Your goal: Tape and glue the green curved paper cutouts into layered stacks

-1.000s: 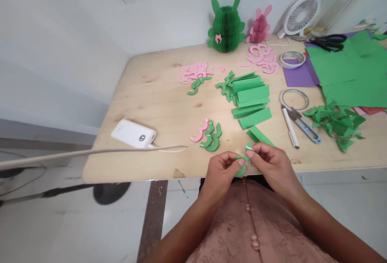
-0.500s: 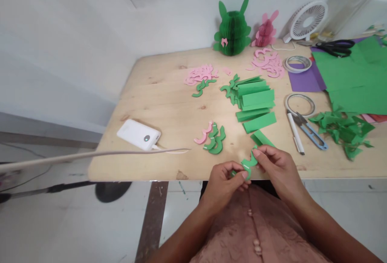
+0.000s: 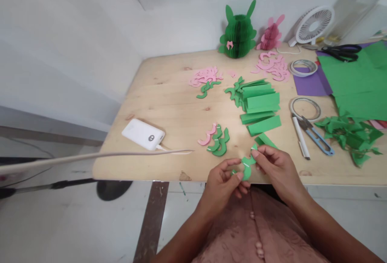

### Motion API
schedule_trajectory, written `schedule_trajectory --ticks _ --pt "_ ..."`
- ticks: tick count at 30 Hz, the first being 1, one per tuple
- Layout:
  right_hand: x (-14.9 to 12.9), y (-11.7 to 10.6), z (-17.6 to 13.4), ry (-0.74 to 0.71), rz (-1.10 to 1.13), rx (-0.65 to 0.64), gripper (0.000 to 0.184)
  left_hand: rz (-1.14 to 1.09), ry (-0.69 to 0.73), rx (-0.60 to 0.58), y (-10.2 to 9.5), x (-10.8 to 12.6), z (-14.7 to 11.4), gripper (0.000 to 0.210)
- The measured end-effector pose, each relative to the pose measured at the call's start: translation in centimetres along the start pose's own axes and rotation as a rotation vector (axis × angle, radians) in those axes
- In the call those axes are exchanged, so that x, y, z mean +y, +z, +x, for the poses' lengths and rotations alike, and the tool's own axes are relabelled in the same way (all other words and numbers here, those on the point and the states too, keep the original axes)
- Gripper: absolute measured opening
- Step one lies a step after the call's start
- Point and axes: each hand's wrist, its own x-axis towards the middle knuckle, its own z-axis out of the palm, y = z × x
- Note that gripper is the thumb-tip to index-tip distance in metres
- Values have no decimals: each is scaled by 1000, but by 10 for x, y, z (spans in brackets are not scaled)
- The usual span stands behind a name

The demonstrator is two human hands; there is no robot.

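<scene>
Over the table's front edge, a wavy green paper cutout (image 3: 247,170) with a whitish strip across it is held between both hands. My left hand (image 3: 225,180) pinches its lower left end between thumb and fingers. My right hand (image 3: 276,168) grips its upper right end, near the thumb tip. Just beyond my left hand lie a pink wavy cutout (image 3: 207,134) and several green wavy cutouts (image 3: 222,144), with small whitish strips on some. Green folded paper strips (image 3: 263,101) are spread past my right hand, beside more green cutouts (image 3: 236,92).
A white power bank (image 3: 143,134) with a cable sits at left. On the right lie a marker (image 3: 301,138), blue thread snips (image 3: 317,136), tape rolls (image 3: 305,109) and green scraps (image 3: 350,134). Paper rabbits (image 3: 238,37) and a fan (image 3: 314,25) stand by the wall.
The camera view has shifted slightly, so the table's things appear a little further right. Both hands keep hold of the green cutout, which is turned slightly.
</scene>
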Motion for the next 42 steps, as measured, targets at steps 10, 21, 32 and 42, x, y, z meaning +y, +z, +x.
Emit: schedule_trajectory --ticks 10,21,32,42 --pt "-3 12 10 -37 -56 9 35 -20 100 55 -16 1 2 43" --pt "-8 23 16 -46 -93 14 35 -3 170 123 -24 7 2 40" --pt "-17 38 30 -61 -96 14 29 81 309 189 -45 12 11 21" --pt "-4 34 13 -57 -154 28 34 315 461 469 -75 33 36 30"
